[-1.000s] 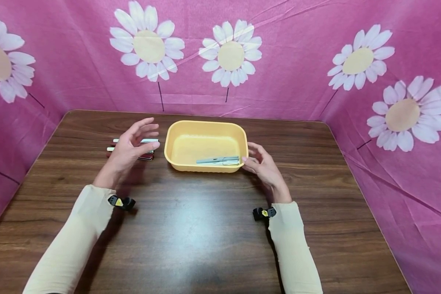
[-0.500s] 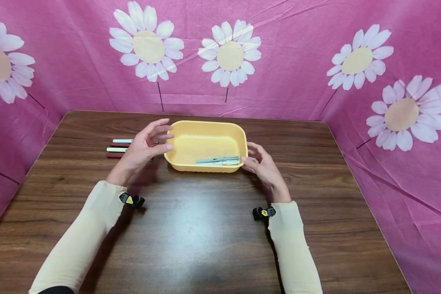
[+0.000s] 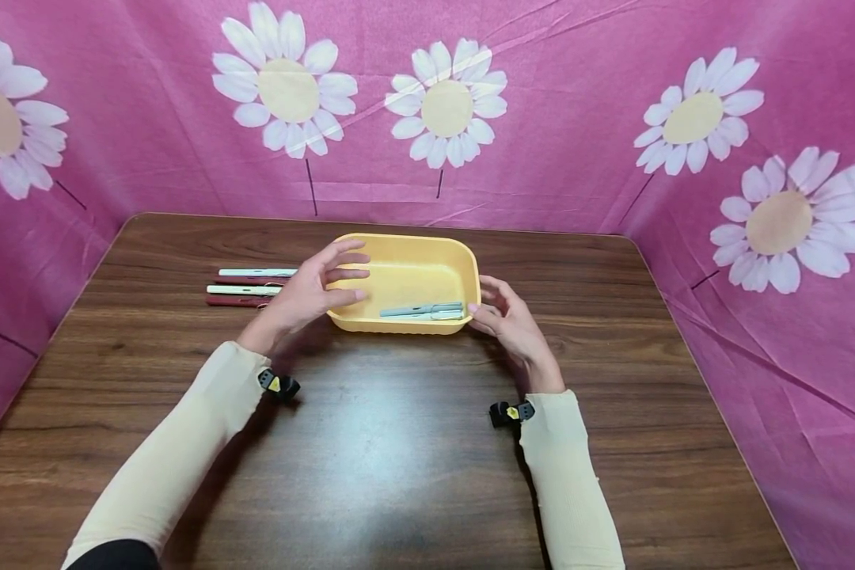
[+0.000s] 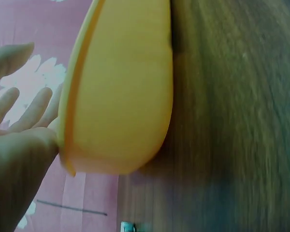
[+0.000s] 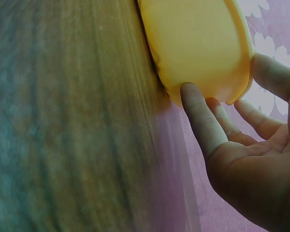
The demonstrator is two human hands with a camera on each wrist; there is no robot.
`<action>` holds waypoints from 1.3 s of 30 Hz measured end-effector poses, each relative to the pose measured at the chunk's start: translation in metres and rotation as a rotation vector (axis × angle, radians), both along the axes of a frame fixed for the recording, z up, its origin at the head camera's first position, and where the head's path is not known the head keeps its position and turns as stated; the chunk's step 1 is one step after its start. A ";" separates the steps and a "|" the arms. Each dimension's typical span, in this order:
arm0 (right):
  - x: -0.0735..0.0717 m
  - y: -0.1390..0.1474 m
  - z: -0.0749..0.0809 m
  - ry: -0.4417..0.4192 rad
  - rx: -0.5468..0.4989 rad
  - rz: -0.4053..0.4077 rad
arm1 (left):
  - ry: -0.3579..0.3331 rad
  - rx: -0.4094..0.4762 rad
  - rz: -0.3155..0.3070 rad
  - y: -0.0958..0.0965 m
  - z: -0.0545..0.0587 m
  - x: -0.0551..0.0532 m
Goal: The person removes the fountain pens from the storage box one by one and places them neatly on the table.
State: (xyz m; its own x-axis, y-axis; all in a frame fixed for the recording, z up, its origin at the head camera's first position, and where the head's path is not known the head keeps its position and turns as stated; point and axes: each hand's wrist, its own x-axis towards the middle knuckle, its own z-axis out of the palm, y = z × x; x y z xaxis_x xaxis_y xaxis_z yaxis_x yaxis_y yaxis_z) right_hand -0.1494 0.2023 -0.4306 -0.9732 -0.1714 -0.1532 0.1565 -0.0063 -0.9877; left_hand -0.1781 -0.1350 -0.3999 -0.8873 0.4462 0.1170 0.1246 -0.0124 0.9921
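Note:
A shallow yellow plastic bin [image 3: 413, 246] stands on the table, with two pens [image 3: 422, 309], one blue-grey and one paler, lying at its front right inside. My left hand [image 3: 313, 289] is over the bin's left end, fingers spread and reaching above the inside, holding nothing. In the left wrist view, the hand is at the level of the bin's rim [image 4: 70, 121]. At the bin's right end, my right hand [image 3: 509, 321] holds the corner, thumb at the rim and fingertips against the outer wall [image 5: 198, 48]. Several pens [image 3: 245, 290], white, pale green and dark red, lie left of the bin, partly behind my left hand.
The dark wood-grain table [image 3: 392, 443] reaches back to a pink cloth [image 3: 541, 182] printed with white daisies, which hangs behind and along both sides. A black camera mount sits at each wrist.
My left hand has moved right, from above the loose pens to over the bin's left end, uncovering more of those pens. The right hand, the bin and the pens inside have stayed put.

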 end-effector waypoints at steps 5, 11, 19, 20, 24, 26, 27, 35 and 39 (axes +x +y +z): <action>0.000 0.000 0.000 0.002 -0.003 0.002 | 0.011 -0.084 -0.034 0.013 0.000 -0.003; 0.000 0.001 0.000 0.006 0.000 0.002 | 0.049 -0.193 -0.100 0.028 0.000 -0.007; -0.001 0.001 0.000 0.003 0.006 0.001 | 0.048 -0.352 -0.160 0.040 0.003 -0.014; -0.001 0.001 0.000 0.002 0.007 0.000 | 0.045 -0.382 -0.170 0.042 0.004 -0.015; -0.001 0.000 0.000 0.003 0.009 0.003 | 0.008 -0.471 -0.201 0.047 0.005 -0.019; -0.001 -0.001 -0.001 0.001 0.006 0.003 | -0.020 -0.495 -0.202 0.050 0.004 -0.022; -0.001 -0.001 -0.001 0.000 0.003 0.004 | -0.029 -0.511 -0.197 0.051 0.003 -0.023; -0.001 -0.001 -0.001 -0.002 -0.009 0.000 | 0.036 -0.689 -0.164 0.065 -0.006 -0.033; -0.001 -0.001 -0.001 0.000 -0.004 -0.001 | 0.062 -0.754 -0.152 0.072 -0.009 -0.034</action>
State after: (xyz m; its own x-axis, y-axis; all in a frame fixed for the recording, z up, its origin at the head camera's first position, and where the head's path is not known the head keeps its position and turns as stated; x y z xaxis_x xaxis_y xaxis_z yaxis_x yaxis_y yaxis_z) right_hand -0.1504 0.2017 -0.4316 -0.9734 -0.1711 -0.1526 0.1566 -0.0104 -0.9876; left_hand -0.2117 -0.0628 -0.4090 -0.8117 0.5411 -0.2199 0.2309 0.6431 0.7302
